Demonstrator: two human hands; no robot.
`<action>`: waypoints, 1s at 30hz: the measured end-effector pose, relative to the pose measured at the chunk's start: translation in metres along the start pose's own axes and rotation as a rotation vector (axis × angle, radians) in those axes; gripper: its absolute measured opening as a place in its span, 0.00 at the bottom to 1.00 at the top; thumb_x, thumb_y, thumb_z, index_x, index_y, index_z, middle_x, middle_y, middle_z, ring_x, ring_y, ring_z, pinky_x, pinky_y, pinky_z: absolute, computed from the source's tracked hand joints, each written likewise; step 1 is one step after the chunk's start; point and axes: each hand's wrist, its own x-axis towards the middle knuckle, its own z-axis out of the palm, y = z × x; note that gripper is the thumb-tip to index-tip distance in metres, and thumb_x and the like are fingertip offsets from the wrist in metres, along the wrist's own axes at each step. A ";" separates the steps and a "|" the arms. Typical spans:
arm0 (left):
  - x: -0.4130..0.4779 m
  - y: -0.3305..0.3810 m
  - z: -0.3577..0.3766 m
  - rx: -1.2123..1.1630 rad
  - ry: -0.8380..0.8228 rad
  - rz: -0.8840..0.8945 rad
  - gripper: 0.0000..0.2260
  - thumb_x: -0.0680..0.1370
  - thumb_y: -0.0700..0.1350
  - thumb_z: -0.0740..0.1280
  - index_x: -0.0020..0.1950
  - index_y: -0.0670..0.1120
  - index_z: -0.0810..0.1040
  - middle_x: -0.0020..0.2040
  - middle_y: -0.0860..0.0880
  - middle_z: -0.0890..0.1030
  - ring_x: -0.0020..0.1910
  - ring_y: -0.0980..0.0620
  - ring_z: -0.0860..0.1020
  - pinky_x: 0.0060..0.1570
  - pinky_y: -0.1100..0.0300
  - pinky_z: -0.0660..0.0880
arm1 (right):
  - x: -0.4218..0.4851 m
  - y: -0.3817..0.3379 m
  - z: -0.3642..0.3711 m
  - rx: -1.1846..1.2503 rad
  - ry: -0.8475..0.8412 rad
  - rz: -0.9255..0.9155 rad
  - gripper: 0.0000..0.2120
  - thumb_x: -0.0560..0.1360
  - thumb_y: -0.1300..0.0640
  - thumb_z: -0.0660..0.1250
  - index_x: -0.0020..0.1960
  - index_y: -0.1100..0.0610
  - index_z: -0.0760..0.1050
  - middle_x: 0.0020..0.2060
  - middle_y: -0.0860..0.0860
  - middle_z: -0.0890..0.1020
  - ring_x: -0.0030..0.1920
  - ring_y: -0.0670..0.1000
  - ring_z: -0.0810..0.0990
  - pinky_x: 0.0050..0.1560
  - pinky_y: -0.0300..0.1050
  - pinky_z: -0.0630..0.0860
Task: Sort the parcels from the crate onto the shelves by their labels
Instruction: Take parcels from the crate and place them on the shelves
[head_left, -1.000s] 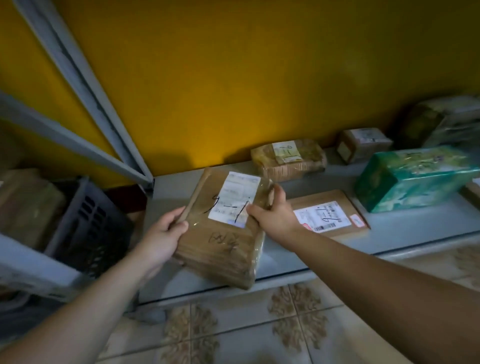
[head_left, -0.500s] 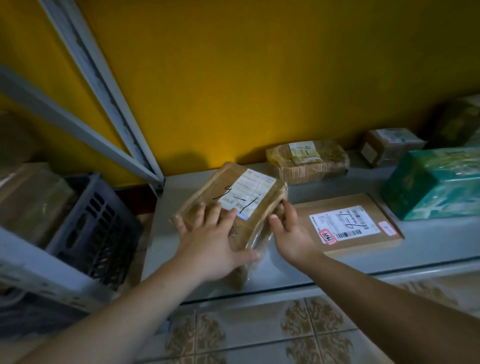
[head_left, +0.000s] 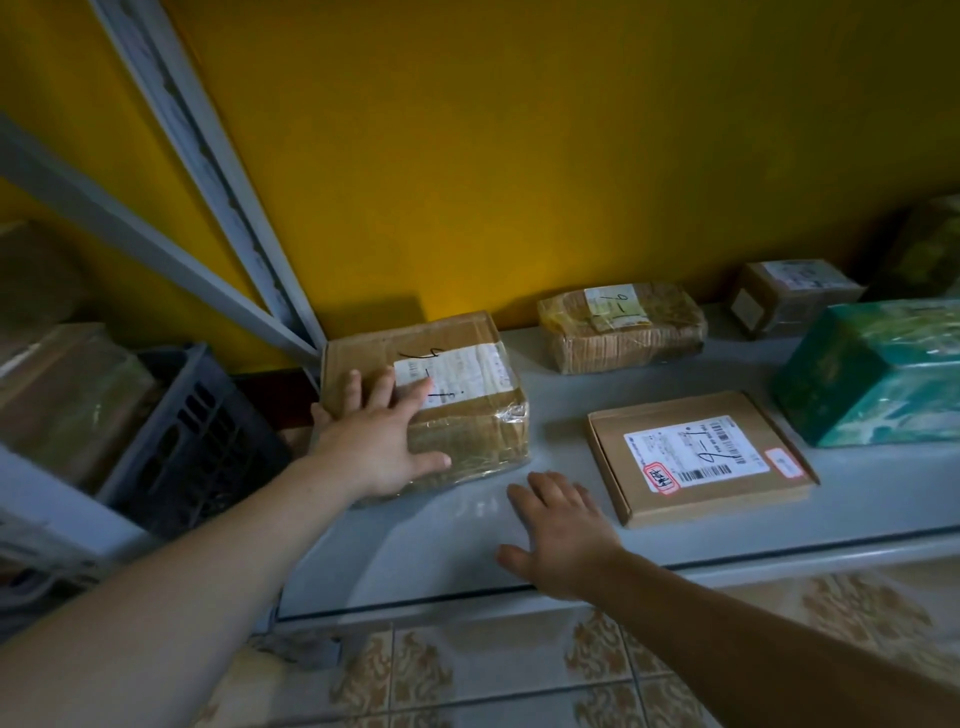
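Since half a second ago the taped brown parcel (head_left: 467, 415) has slid from the front edge toward the rear left corner of the grey shelf (head_left: 415, 551), and my right hand (head_left: 561, 535) has come off it.

The shelf runs along the yellow wall, with the dark plastic crate (head_left: 197, 431) standing off its left end. The parcel now sits flat and square at that end, its back edge close to the wall. It is well apart from the film-wrapped bundle (head_left: 618, 327) behind and to the right, and from the flat cardboard mailer (head_left: 696, 457) nearer the front.

I judge the parcel to be a stiff carton of moderate weight. Its glossy clear wrap is likely slick under a flat palm, so the surest hold for any further shift would be the two opposite side faces, where the cardboard edges give purchase.

My left hand (head_left: 379, 441) lies on the parcel's near left part with the fingers straight and spread. The fingertips reach the white label (head_left: 462, 371) and the thumb runs along the front face; it presses the parcel without gripping it. My right hand rests palm-down on bare shelf just in front and to the right of the parcel, with the fingers spread and holding nothing.

The label's handwritten mark looks like the one on the mailer, so I take this parcel as placed.
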 end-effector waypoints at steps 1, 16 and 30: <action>0.003 0.001 0.003 0.013 0.027 -0.001 0.38 0.74 0.69 0.59 0.76 0.65 0.40 0.79 0.53 0.38 0.77 0.40 0.35 0.70 0.30 0.43 | 0.002 0.001 0.003 -0.046 -0.011 0.007 0.38 0.78 0.33 0.54 0.80 0.50 0.46 0.80 0.54 0.45 0.79 0.56 0.41 0.77 0.55 0.40; 0.058 -0.015 -0.002 0.030 0.143 0.068 0.34 0.76 0.68 0.58 0.76 0.66 0.43 0.80 0.54 0.41 0.78 0.42 0.38 0.70 0.30 0.44 | 0.014 0.010 0.013 -0.176 -0.049 0.060 0.44 0.70 0.23 0.36 0.79 0.44 0.34 0.78 0.51 0.32 0.77 0.57 0.29 0.75 0.59 0.32; 0.015 0.013 -0.076 -0.116 -0.114 0.088 0.37 0.77 0.62 0.64 0.79 0.55 0.50 0.80 0.50 0.51 0.78 0.45 0.47 0.74 0.43 0.50 | -0.049 -0.016 -0.101 0.038 -0.112 0.224 0.39 0.78 0.31 0.54 0.81 0.50 0.48 0.80 0.53 0.49 0.80 0.56 0.45 0.77 0.56 0.45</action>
